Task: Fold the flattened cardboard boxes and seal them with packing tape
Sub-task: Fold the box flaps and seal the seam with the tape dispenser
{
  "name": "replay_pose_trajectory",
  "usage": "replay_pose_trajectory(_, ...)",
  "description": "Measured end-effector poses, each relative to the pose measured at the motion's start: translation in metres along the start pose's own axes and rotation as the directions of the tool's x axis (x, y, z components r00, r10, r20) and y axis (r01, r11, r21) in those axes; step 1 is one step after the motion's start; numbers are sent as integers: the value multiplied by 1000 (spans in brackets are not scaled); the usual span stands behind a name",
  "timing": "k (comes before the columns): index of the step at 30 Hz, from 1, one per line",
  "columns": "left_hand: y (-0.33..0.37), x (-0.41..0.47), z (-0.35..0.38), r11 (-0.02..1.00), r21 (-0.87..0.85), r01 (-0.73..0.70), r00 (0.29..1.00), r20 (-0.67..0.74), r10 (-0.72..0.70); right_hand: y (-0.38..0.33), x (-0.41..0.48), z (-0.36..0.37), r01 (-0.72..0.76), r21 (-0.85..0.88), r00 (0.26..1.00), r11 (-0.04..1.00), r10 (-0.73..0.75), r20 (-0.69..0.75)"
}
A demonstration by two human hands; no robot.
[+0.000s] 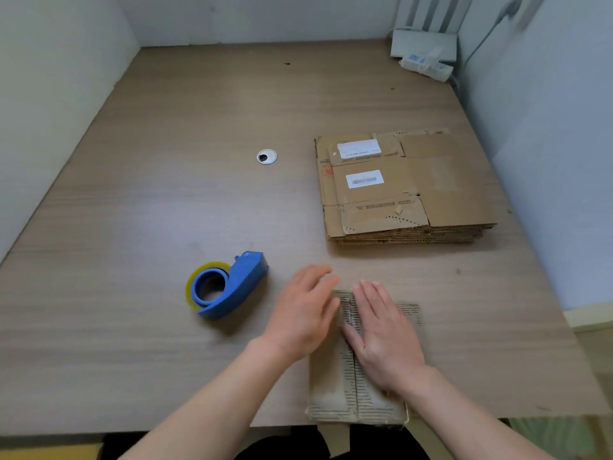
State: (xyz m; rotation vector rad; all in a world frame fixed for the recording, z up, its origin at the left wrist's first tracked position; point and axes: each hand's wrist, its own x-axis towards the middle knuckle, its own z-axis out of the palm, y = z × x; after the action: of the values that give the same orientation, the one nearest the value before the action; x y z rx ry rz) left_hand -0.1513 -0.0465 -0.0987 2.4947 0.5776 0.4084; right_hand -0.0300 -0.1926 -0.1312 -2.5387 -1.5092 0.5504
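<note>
A small folded cardboard box stands at the table's near edge with its two top flaps closed and a seam running down the middle. My right hand lies flat on the right flap with straight fingers. My left hand is over the box's left flap and edge, fingers straight and slightly blurred. A blue tape dispenser with a roll of clear tape lies on the table to the left of my left hand. A stack of flattened cardboard boxes with white labels lies further back on the right.
The wooden table has a round metal cable grommet near its middle. A white power strip and grey box sit in the far right corner. Walls close in the table on the left, back and right.
</note>
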Motion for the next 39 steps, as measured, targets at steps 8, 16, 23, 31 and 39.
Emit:
replay_pose_trajectory(8,-5,29,39,952,31,304,936,175,-305,6,23,-13,55,143,991,988,-37,-130)
replay_pose_trajectory(16,-8,34,48,601,-330,728,674,182,-716,24,42,-8,-223,563,958,796,287,-26)
replay_pose_trajectory(23,-13,37,50,588,-290,755,650,224,-726,21,44,-8,-271,696,923,665,384,-7)
replay_pose_trajectory(31,-3,3,39,734,-356,578,805,103,-584,23,17,-8,-159,636,951,755,290,-108)
replay_pose_trajectory(39,-3,-18,44,813,-244,528,847,220,-484,26,6,-1,-263,536,963,802,250,98)
